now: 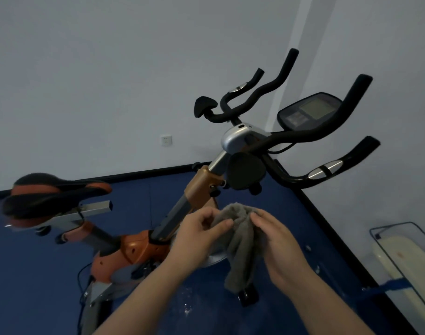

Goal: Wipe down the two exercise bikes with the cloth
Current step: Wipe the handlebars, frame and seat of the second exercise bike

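Right now both hands sit in the lower middle of the frame, working the cloth (240,240) between them and not against any surface. The left hand (194,235) has its fingers curled and pinches the upper fold of the grey cloth between thumb and forefinger. The right hand (276,240) grips the other side of the bunch with its fingers bent over it, and a long tail of fabric hangs down below both hands. It looks like a regathering or refolding step, getting a fresh face of the cloth ready before wiping.

Just behind the hands stands the exercise bike (143,247), its orange and grey frame running from lower left up to the centre, with the saddle (52,197) at the left edge, the black handlebars (303,136) spreading across the upper right, and the console (308,110) between them. The cloth touches no part of the bike that I can make out. Only one bike is in view; the second is not shown, so progress overall can't be judged.

The next move probably calls for bunching the cloth into one hand and carrying it up to the nearest part, likely the grey upright post (177,213) or the handlebars, keeping the loose tail clear of the knobs
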